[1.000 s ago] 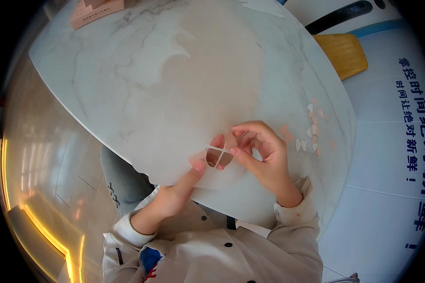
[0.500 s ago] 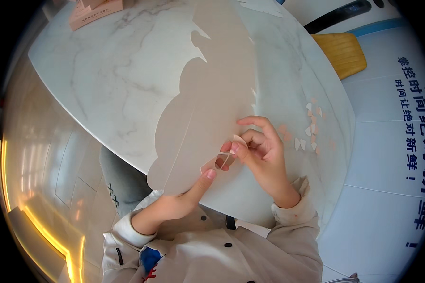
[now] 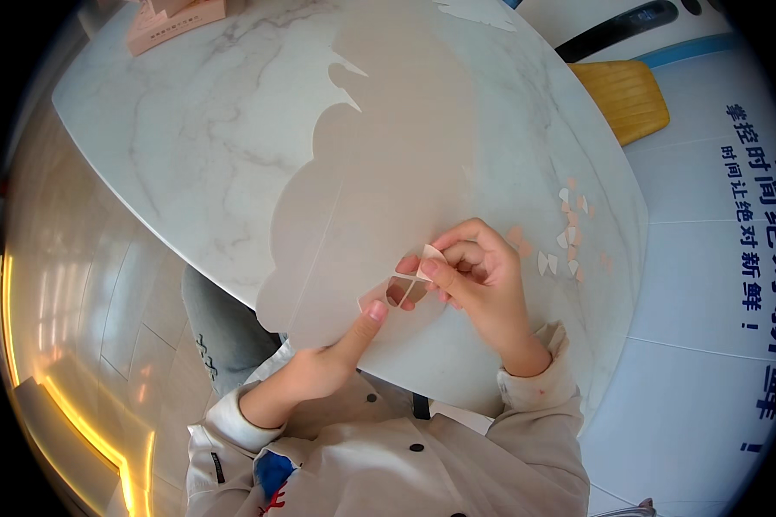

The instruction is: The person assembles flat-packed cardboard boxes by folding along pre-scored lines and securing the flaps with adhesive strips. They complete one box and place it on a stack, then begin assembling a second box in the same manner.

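Both the left hand point(image 3: 323, 362) and the right hand point(image 3: 483, 289) are busy at one small spot, close together, though a narrow gap stays between them. From the head view, the left thumb presses from above beside two window holes point(image 3: 394, 291) in a big beige card sheet point(image 3: 371, 172), with fingers showing through behind, so that hand is clamped on the card. On the other side, thumb and forefinger pinch a pale flap point(image 3: 427, 257) just at the upper right of the holes. Half a second ago that forefinger stood stretched out above the flap; now it has curled down onto it, and the grip looks firmer. Meanwhile the card sheet has swung a little to the left, its scalloped edge now blurred and reaching over the near edge of the marbled tabletop point(image 3: 207, 146). To my eye, the change means the left hand is steadying the card while the right works at the flap; whether the flap is still joined to it, I can't make out from where I stand. Pink and white scraps point(image 3: 573, 239) lie strewn well to the right, and a pink box point(image 3: 185, 21) sits at the far left.
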Demonstrator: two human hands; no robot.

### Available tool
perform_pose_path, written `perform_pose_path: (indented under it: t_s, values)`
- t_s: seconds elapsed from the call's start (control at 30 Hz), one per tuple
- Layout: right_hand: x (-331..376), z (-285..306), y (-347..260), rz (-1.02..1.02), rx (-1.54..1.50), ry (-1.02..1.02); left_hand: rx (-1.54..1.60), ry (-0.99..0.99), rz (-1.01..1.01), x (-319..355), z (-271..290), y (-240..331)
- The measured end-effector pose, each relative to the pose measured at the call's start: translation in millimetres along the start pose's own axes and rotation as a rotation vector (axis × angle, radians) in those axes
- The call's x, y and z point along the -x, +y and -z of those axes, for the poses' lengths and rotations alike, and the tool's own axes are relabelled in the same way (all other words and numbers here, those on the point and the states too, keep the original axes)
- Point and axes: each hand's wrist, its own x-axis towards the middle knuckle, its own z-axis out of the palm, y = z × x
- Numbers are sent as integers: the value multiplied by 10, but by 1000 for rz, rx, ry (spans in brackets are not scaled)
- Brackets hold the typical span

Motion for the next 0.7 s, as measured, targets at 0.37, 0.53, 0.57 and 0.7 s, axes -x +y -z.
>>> perform_pose_path:
  t_s: [0.37, 0.53, 0.57, 0.7]
  values:
    - [-47, 72, -71, -244, -123, -51, -31, -46, 70, 30, 15, -31]
    - [-25, 65, -86, -173, -20, -63, -85, -55, 44, 39, -5, 17]
    - [-22, 63, -96, -166, -3, -61, -84, -54, 38, 46, 1, 6]
    - [-24, 92, -158, -221, 92, -69, -34, -41, 52, 40, -12, 48]
